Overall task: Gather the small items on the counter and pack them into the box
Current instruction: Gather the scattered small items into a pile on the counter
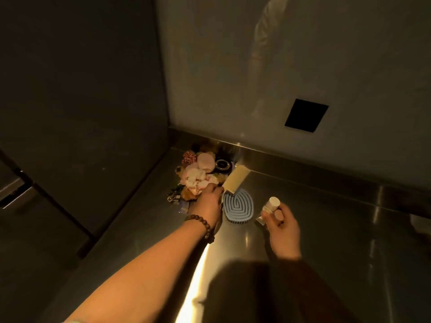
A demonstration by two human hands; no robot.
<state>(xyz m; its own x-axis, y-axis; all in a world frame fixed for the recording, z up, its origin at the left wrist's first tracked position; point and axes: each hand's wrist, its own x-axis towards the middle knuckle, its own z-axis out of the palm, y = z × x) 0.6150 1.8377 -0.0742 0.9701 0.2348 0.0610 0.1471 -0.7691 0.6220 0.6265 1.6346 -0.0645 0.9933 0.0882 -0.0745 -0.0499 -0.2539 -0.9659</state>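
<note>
Combs lie by the pile at twelve o'clock on the steel counter (303, 229): the left hand (208, 201) curls round the cream comb (235, 179), tilting it clear of the blue brush (238, 205) just below. Right hand (283, 226), at three o'clock of the brush, pinches a white bottle (271, 204), likely so both go together. Scrunchies (198, 177) wait behind. No box shows.

comb (236, 179): cream | brush (238, 205): pale blue, spiral-lined | bottle (272, 204): white | bracelet (202, 226): brown beads
</note>
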